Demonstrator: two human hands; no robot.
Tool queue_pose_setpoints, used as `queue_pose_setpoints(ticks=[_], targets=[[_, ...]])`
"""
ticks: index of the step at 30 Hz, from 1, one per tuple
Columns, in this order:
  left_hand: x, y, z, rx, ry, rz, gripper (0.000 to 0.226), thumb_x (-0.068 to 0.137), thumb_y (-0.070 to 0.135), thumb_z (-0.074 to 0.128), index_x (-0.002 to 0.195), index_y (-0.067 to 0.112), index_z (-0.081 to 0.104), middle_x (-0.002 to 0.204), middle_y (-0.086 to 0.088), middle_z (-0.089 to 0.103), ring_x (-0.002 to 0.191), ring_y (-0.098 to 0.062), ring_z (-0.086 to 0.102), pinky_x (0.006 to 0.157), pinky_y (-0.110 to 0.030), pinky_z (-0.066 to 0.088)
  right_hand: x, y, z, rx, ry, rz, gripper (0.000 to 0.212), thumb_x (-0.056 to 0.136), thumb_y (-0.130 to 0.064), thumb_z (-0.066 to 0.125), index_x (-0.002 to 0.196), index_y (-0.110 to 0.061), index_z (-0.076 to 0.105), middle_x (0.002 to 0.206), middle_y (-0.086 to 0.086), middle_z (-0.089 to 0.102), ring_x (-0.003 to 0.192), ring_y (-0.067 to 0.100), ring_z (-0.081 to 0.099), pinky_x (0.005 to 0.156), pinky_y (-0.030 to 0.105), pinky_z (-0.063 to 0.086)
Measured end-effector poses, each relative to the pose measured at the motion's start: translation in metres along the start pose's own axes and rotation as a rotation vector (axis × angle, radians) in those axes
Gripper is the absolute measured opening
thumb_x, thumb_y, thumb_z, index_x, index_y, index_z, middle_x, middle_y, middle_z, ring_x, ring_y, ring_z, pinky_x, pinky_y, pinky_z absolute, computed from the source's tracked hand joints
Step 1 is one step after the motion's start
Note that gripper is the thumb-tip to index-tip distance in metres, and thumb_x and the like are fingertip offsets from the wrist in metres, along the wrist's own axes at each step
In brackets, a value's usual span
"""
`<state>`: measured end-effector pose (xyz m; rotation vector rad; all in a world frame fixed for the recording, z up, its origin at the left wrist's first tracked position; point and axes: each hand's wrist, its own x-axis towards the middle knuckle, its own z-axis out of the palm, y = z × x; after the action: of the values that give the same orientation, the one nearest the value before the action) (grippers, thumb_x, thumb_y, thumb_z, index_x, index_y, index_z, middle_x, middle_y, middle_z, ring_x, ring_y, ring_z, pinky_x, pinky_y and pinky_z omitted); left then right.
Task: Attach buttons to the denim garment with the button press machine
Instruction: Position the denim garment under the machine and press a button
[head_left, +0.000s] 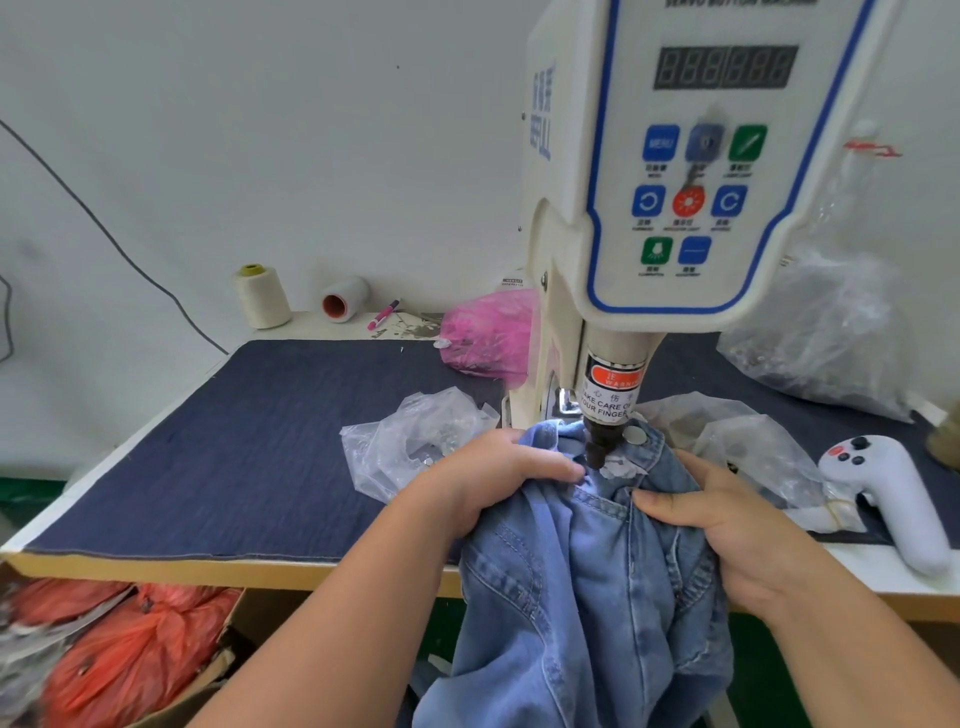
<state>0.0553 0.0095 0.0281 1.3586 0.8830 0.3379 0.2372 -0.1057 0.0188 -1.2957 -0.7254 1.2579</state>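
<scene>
We are holding the denim garment (587, 561) bunched under the press head (597, 452) of the button press machine (691, 171), its front edge lying on the die, the rest hanging off the table (234, 447). Our left hand (493, 483) is gripping a fold left of the punch; our right hand (727, 519) is gripping the cloth on the right. One fitted button (635, 435) is showing just behind. We are judging the left fingertips (574, 470) too near the punch; we are advising flattening the placket and drawing them back before pressing.
</scene>
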Motion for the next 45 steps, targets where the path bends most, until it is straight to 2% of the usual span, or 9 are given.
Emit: queue_pose_setpoints(ticks=[4,9,18,22,27,32,37,41,45], targets=[[-0.012,-0.003,-0.002,0.032,-0.156,0.010,0.042,0.071,0.011,0.081,0.111,0.013,0.071,0.114,-0.019,0.071,0.106,-0.032,0.069,0.092,-0.039,0.057,-0.007,0.005,-0.008,0.170,-0.136,0.040,0.054,0.062,0.005,0.067,0.116,0.004,0.065,0.112,0.031,0.067,0.088,0.041,0.070,0.071,0.047,0.061],[-0.019,-0.006,-0.003,-0.046,-0.267,-0.016,0.039,0.073,-0.002,0.070,0.112,0.003,0.066,0.119,-0.027,0.065,0.106,-0.037,0.064,0.098,-0.047,0.052,-0.010,0.009,-0.004,0.212,-0.233,0.082,0.044,0.067,0.006,0.065,0.111,0.004,0.069,0.115,0.032,0.066,0.096,0.045,0.069,0.070,0.047,0.060],[-0.007,-0.017,-0.006,-0.276,-0.120,-0.100,0.021,0.066,-0.001,0.061,0.087,0.000,0.060,0.083,-0.018,0.060,0.072,-0.030,0.060,0.072,-0.037,0.052,0.007,-0.008,0.011,0.053,-0.081,0.052,0.051,0.060,0.006,0.072,0.111,-0.001,0.065,0.100,0.027,0.072,0.079,0.036,0.073,0.063,0.040,0.060],[-0.001,-0.010,-0.005,-0.304,-0.033,-0.126,0.013,0.067,-0.001,0.056,0.064,0.009,0.048,0.066,-0.012,0.052,0.058,-0.025,0.055,0.060,-0.033,0.050,0.018,-0.014,0.015,0.023,-0.048,0.034,0.057,0.059,0.003,0.072,0.115,-0.001,0.065,0.102,0.024,0.073,0.085,0.036,0.072,0.076,0.043,0.058],[0.006,-0.005,-0.004,-0.319,0.010,-0.066,0.026,0.066,-0.002,0.058,0.090,0.006,0.051,0.075,-0.014,0.052,0.062,-0.027,0.055,0.060,-0.033,0.051,0.024,-0.017,0.016,0.069,-0.032,-0.005,0.057,0.057,0.003,0.070,0.114,-0.001,0.065,0.097,0.022,0.074,0.080,0.033,0.072,0.072,0.039,0.058],[0.009,-0.010,-0.010,-0.391,-0.030,-0.005,0.021,0.086,-0.007,0.052,0.089,0.001,0.071,0.081,-0.021,0.071,0.069,-0.028,0.071,0.064,-0.035,0.059,0.026,-0.016,0.016,0.060,-0.059,-0.003,0.041,0.074,0.011,0.065,0.113,-0.002,0.065,0.096,0.020,0.074,0.081,0.032,0.072,0.073,0.039,0.057],[0.011,-0.012,-0.008,-0.438,-0.091,-0.079,0.020,0.075,0.009,0.062,0.086,0.001,0.077,0.086,-0.017,0.073,0.074,-0.026,0.072,0.074,-0.036,0.058,0.025,-0.014,0.017,0.102,-0.121,-0.009,0.043,0.061,0.003,0.068,0.103,-0.004,0.069,0.095,0.021,0.074,0.078,0.030,0.073,0.069,0.038,0.061],[0.015,-0.008,-0.007,-0.411,-0.007,-0.049,0.022,0.089,0.002,0.055,0.090,0.002,0.077,0.090,-0.018,0.073,0.078,-0.028,0.071,0.080,-0.038,0.057,0.030,-0.014,0.014,0.123,-0.065,-0.031,0.050,0.069,0.010,0.065,0.118,0.000,0.064,0.106,0.026,0.070,0.087,0.034,0.070,0.081,0.043,0.057],[0.020,-0.004,-0.009,-0.222,0.157,0.074,0.029,0.083,0.000,0.066,0.111,0.006,0.071,0.107,-0.022,0.072,0.100,-0.035,0.071,0.093,-0.045,0.056,0.037,-0.008,0.016,0.206,-0.067,-0.058,0.043,0.065,0.006,0.065,0.108,-0.003,0.068,0.097,0.021,0.073,0.079,0.030,0.072,0.070,0.039,0.061]])
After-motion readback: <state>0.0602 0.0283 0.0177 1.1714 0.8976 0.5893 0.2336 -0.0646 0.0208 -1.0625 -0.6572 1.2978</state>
